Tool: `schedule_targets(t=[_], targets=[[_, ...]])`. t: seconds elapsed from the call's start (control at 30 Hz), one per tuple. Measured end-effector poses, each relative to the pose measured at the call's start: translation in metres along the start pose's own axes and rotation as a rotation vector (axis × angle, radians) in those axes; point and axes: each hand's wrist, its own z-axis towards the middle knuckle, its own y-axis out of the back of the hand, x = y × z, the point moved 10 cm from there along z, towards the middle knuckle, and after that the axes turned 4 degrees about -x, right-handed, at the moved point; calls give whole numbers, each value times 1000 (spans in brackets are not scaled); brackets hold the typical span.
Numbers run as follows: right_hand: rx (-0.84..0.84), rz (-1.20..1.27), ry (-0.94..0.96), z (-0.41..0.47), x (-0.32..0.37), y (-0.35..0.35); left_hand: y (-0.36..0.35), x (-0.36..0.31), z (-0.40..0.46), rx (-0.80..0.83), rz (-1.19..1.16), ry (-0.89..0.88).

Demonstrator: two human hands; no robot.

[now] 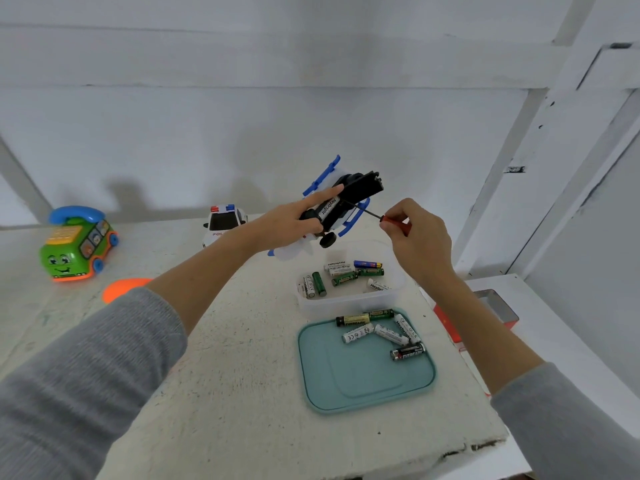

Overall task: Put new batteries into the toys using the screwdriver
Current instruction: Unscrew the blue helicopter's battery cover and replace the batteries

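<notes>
Held aloft by the left hand [294, 220] is the light, brittle-looking plastic toy helicopter [341, 202], best gripped by its body; the slim screwdriver [388, 221] is pinched by the right hand [415, 233].

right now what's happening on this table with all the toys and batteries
A person is working on a white and blue toy, held upside down above the table in the left hand. The right hand pinches a red-handled screwdriver with its tip at the toy's underside, where a battery shows. More batteries lie in a clear container and on a teal lid. A police car and green phone toy wait behind.
</notes>
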Motion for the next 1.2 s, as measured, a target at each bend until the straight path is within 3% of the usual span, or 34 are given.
schedule_targets(t=[0.3,0.6,0.87,1.2], targets=[[66,94,-44,1,-3,-5,0,3,-10,24,-35,-25],[114,90,-87,-9,-16,2,-1,-7,-10,-1,240,-106],[93,-78,-117,-24,-28,15,-6,-2,-1,-17,382,-115],[79,-11,6,-40,14,-2,-6,-7,-8,-171,275,-169]])
